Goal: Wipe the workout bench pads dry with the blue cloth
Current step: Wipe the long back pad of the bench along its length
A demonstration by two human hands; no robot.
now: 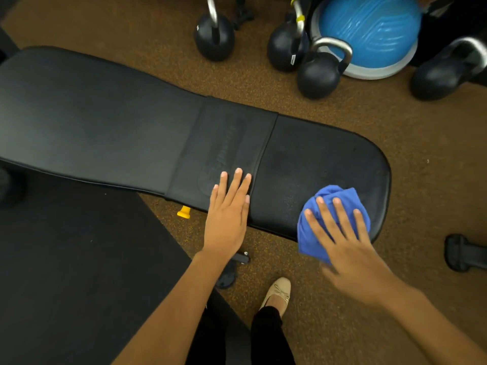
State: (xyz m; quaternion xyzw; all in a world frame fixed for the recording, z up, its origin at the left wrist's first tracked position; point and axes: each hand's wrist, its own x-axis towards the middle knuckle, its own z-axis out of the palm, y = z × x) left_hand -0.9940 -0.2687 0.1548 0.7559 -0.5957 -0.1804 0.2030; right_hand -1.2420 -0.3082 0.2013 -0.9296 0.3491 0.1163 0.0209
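The cloth is pressed on the pad, lower right of the frame, by the flat, spread right hand. The flat left hand is laid further left, nothing held. The cloth could be pushed off the near edge, where it hangs over.

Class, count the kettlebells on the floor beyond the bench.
4 kettlebells: one alone at left, two beside the blue balance trainer, one at right edge; more may be hidden.
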